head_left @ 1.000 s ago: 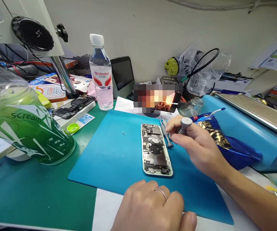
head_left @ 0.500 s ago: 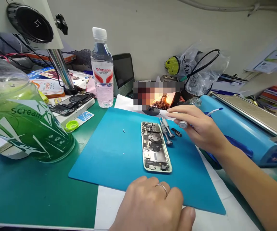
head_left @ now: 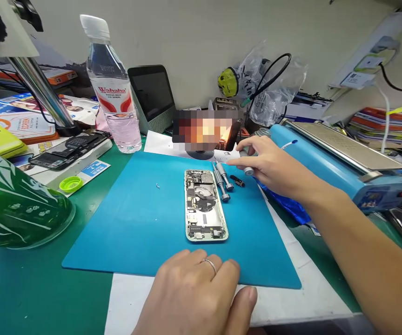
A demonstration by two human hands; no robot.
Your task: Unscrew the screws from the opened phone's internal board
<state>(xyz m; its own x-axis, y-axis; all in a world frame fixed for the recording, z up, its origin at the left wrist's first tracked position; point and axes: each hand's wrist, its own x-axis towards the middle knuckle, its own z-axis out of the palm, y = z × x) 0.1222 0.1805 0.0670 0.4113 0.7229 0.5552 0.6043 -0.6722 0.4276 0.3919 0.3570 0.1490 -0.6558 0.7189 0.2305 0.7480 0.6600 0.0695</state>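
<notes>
An opened phone [head_left: 206, 204] lies on the blue mat [head_left: 127, 223], its inner parts exposed. Close to the mat's front edge rests my left hand [head_left: 194, 293], a ring on one finger, its fingers curled under with no object showing. My right hand [head_left: 267, 160] is at the mat's far right corner, fingers bent round a grey screwdriver [head_left: 249, 171] that they partly cover. Two more grey screwdrivers [head_left: 221, 181] lie between that hand and the phone. Beside them is a small black phone part [head_left: 237, 181]. Tiny bits [head_left: 157, 186] lie left of the phone.
A water bottle [head_left: 113, 93] and a green drink bottle [head_left: 19, 204] stand at the left. Another phone assembly [head_left: 73, 148] lies on a white box. A blue machine [head_left: 312, 163] occupies the right side. Behind the mat are a lit, partly pixelated screen [head_left: 204, 130] and plastic bags [head_left: 274, 88].
The camera view has shifted, so the desk items appear further left. My right hand has changed its finger pose around the screwdriver, staying near the far right corner. My left hand stays curled in front.
</notes>
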